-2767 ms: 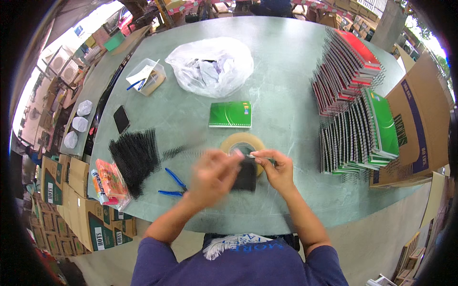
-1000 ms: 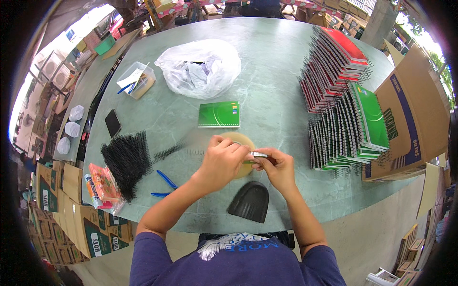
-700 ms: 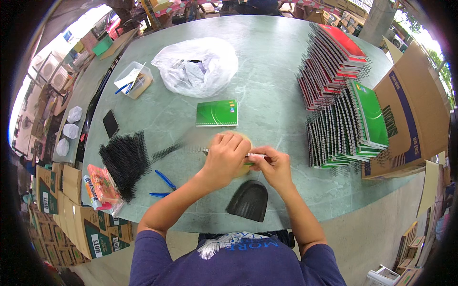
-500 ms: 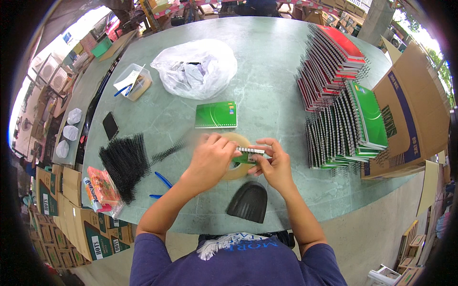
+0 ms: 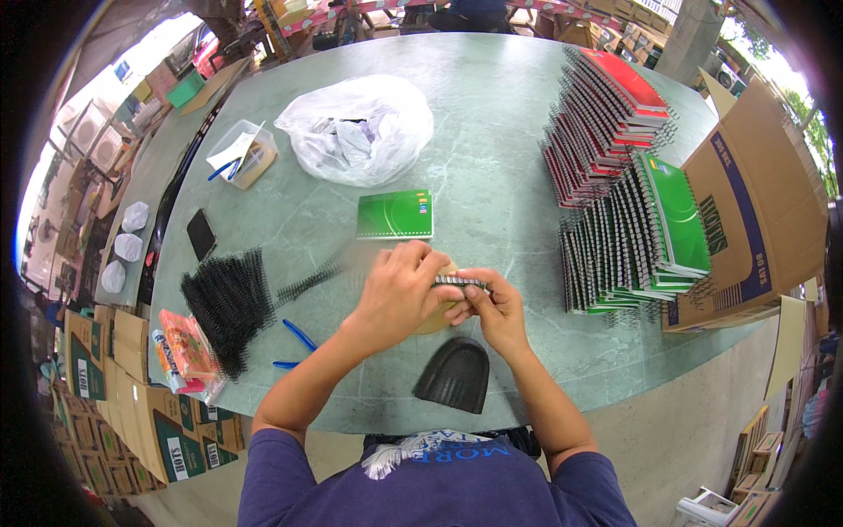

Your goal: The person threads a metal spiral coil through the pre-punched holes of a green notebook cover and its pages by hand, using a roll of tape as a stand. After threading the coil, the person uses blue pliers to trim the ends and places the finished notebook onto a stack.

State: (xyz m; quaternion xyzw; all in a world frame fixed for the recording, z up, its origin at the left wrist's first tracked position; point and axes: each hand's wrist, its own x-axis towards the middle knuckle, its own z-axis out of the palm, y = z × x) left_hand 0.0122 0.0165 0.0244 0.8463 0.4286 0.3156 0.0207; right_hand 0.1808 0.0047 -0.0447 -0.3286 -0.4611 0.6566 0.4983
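Note:
Both hands are closed on a small spiral notebook (image 5: 458,281) with a row of coil loops along its edge; its cover is mostly hidden. My left hand (image 5: 395,294) grips its left end, and my right hand (image 5: 499,314) pinches the right end between thumb and fingers. Left of my left hand a black spiral coil (image 5: 309,279) stretches out, blurred toward the hand; whether it joins the notebook I cannot tell. Beneath the hands shows part of a yellowish roll of tape (image 5: 430,325). Just beyond lies a green notebook (image 5: 394,215) with punched holes along its near edge.
Left are a heap of black coils (image 5: 228,303), blue-handled pliers (image 5: 299,336), a phone (image 5: 201,234) and a plastic tub (image 5: 250,158). A white plastic bag (image 5: 360,132) lies beyond. Right stand red notebooks (image 5: 597,132), green notebooks (image 5: 632,237) and a carton (image 5: 746,211). Nearby sits a dark dome-shaped piece (image 5: 452,376).
My right hand has shifted slightly left and its fingers have closed in around the notebook. The notebook has tilted, so less of its green cover shows. My left hand has turned a little.

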